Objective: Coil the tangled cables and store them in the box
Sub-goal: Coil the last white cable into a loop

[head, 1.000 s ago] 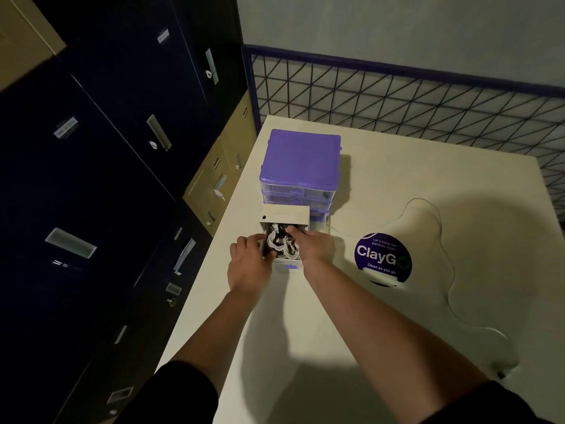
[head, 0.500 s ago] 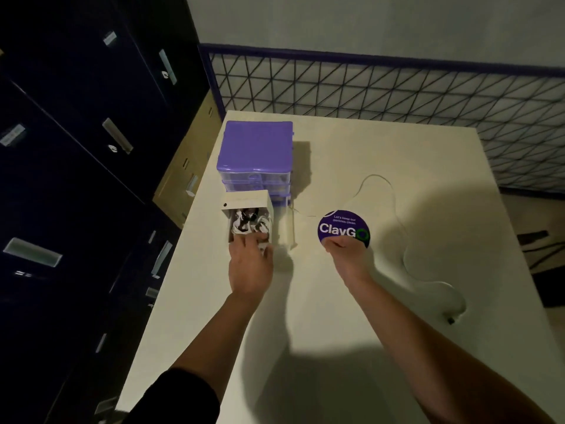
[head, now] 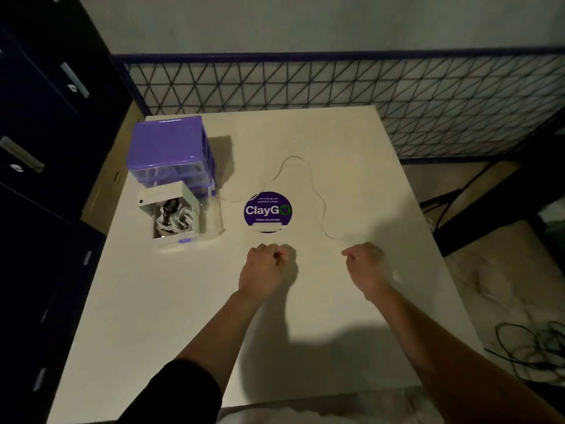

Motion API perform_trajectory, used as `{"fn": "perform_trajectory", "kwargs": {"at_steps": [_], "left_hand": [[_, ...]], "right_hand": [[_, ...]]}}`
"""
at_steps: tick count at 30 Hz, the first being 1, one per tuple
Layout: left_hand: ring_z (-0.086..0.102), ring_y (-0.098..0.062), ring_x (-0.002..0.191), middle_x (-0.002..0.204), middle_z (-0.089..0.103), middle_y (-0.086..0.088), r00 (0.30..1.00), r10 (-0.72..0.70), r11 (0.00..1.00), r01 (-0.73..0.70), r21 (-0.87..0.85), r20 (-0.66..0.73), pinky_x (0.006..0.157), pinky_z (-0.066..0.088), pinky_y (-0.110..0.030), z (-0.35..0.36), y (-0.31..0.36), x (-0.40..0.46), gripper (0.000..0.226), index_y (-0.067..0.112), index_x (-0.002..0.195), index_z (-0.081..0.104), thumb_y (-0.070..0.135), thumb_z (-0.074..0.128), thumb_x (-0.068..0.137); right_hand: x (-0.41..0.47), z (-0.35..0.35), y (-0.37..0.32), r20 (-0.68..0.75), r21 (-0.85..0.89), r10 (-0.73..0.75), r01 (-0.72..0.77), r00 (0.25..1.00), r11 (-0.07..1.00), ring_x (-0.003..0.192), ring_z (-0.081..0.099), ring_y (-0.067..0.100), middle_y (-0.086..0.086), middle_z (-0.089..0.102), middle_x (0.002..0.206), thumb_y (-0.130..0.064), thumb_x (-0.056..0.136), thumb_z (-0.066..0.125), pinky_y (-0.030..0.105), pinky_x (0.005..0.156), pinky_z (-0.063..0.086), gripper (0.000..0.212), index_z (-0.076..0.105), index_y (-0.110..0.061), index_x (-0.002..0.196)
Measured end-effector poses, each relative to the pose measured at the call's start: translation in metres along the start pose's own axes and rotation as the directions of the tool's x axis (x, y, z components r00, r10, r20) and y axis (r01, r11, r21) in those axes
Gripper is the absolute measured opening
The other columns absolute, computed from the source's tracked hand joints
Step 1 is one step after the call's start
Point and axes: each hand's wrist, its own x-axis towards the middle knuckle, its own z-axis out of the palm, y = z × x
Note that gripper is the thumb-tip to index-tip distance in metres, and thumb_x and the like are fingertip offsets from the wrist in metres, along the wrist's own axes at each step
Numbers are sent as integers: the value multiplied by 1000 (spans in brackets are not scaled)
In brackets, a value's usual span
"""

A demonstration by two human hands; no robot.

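Both fists are curling loosely: our right hand [head: 365, 264] is pinching the thin white cable [head: 318, 197], our left hand [head: 263, 269] is gripping nothing, near the box [head: 175, 218].

a small open white box [head: 171, 209] stands on the left part of the pale table [head: 183, 301], its lid tipped up at the far side. it sits in a pulled-out clear drawer with a purple handle [head: 195, 237], in front of the purple drawer unit [head: 168, 148]. inside the box lie bundled white cables [head: 179, 220] mixed with a dark one, packed loosely. one thin pale cable [head: 308, 179] remains on the table, uncoiled: it runs from beside the drawer, past the round purple sticker [head: 267, 211], arcs away in a loop, then snakes back to the right hand [head: 363, 264], where its end is hidden.
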Motion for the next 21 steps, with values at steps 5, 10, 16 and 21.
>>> {"fn": "perform_trajectory", "kwargs": {"at_steps": [5,10,16,21], "left_hand": [[59,-13,90,97,63,5,993,48,995,-37,-97,106,86,50,-30,16,22,-16,14,26,100,67,25,55,94],[60,-5,90,101,64,6,988,52,986,-28,-164,144,83,43,-17,27,34,-31,14,25,102,68,22,57,94],[59,-7,92,102,63,6,976,12,988,21,-150,215,84,43,-18,35,40,-43,12,26,102,67,27,57,94],[59,-11,92,100,65,6,963,-40,986,81,-144,268,76,39,-20,31,50,-48,25,18,103,64,39,52,96]], "right_hand": [[-9,-11,50,22,-161,-106,108,994,981,115,45,18,-7,54,125,0,87,49,31,88,46,42,67,-28,113],[-12,-20,73,166,-316,-221,264,961,911,125,39,15,-15,44,139,-11,93,48,25,97,37,48,48,-36,135],[-29,-13,70,154,-256,-324,354,933,899,121,41,15,-6,51,126,-15,97,47,21,93,33,30,58,-27,123],[-39,-1,52,166,-204,-422,450,891,869,117,45,17,-7,57,118,-31,96,50,27,98,34,22,57,-28,117]]}}
